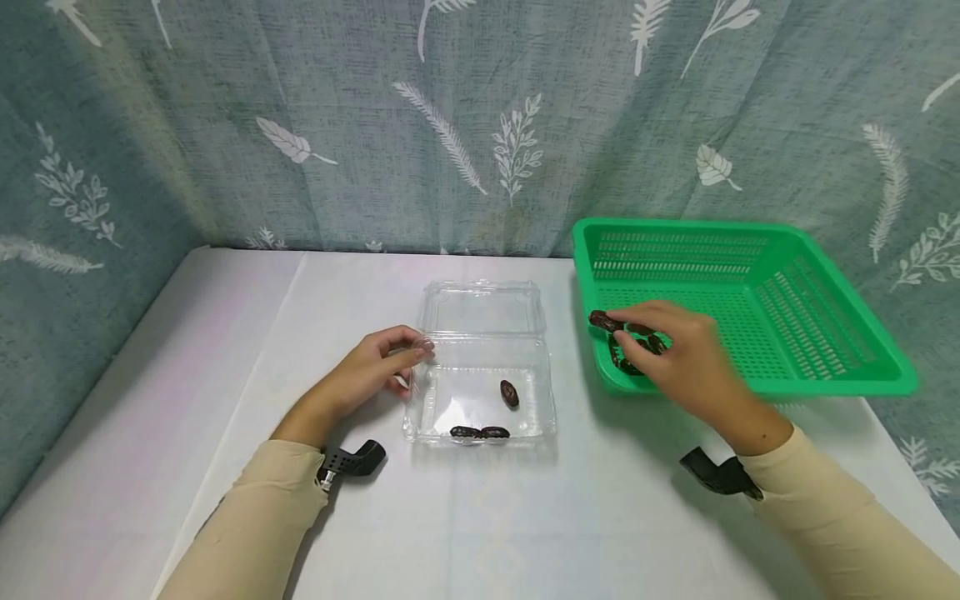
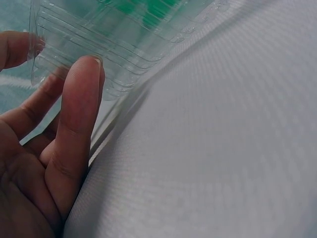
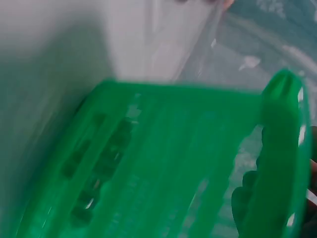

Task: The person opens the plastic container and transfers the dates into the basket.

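Observation:
My left hand [image 1: 378, 364] pinches the left side of a clear plastic clamshell box [image 1: 480, 375] whose lid [image 1: 483, 308] lies back, away from me. In the left wrist view the thumb [image 2: 79, 94] presses the ribbed wall while the fingertips reach over its edge. Inside the box, two dates [image 1: 480, 432] lie end to end along the near wall, and one date [image 1: 509, 394] lies apart to the right. Over the left rim of a green basket [image 1: 750, 387], my right hand [image 1: 678, 350] holds a date [image 1: 604, 321] between thumb and fingers. The right wrist view is blurred.
Several more dates [image 1: 630, 365] lie in the basket's left end, partly hidden by the right hand. A white cloth [image 1: 480, 533] covers the table. A patterned curtain [image 1: 360, 167] hangs behind it.

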A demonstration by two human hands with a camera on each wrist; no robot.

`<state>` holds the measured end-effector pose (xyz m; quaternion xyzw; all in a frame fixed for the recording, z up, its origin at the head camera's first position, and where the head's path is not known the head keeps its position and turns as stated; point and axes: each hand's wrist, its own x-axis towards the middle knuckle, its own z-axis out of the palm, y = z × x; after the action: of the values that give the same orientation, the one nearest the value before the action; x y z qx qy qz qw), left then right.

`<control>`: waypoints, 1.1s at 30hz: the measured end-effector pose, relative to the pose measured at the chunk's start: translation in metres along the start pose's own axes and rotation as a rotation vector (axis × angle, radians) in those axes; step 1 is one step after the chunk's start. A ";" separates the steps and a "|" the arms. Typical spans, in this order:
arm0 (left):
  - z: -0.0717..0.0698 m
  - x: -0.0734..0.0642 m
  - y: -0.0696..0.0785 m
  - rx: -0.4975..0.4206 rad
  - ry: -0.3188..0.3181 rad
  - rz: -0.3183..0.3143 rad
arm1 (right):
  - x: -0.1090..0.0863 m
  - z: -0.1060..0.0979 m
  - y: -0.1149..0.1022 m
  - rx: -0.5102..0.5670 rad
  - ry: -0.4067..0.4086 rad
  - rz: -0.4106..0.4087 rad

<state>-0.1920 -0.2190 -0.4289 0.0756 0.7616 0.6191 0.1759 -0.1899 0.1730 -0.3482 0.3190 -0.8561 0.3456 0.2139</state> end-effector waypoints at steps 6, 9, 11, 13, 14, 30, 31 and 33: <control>-0.001 -0.002 -0.002 -0.002 0.006 -0.012 | -0.002 -0.016 0.029 -0.124 -0.026 0.042; -0.001 -0.002 -0.002 -0.003 0.003 -0.013 | -0.004 -0.025 0.040 -0.169 -0.072 0.090; -0.002 -0.003 -0.002 -0.001 0.003 -0.008 | -0.004 -0.031 0.046 -0.183 -0.107 0.121; -0.002 -0.002 -0.001 0.000 0.004 -0.004 | -0.003 -0.036 0.053 -0.189 -0.145 0.156; -0.002 -0.002 -0.001 0.001 0.003 -0.005 | -0.003 -0.039 0.056 -0.189 -0.167 0.178; -0.002 0.000 0.000 0.016 -0.006 -0.009 | 0.006 -0.050 0.086 -0.264 -0.487 0.429; -0.002 0.000 0.001 0.016 -0.007 -0.009 | 0.006 -0.050 0.087 -0.261 -0.508 0.431; -0.001 0.000 0.001 0.016 -0.008 -0.006 | 0.006 -0.049 0.089 -0.260 -0.551 0.438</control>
<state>-0.1927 -0.2200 -0.4276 0.0772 0.7661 0.6121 0.1801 -0.2486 0.2557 -0.3523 0.1796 -0.9663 0.1728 -0.0650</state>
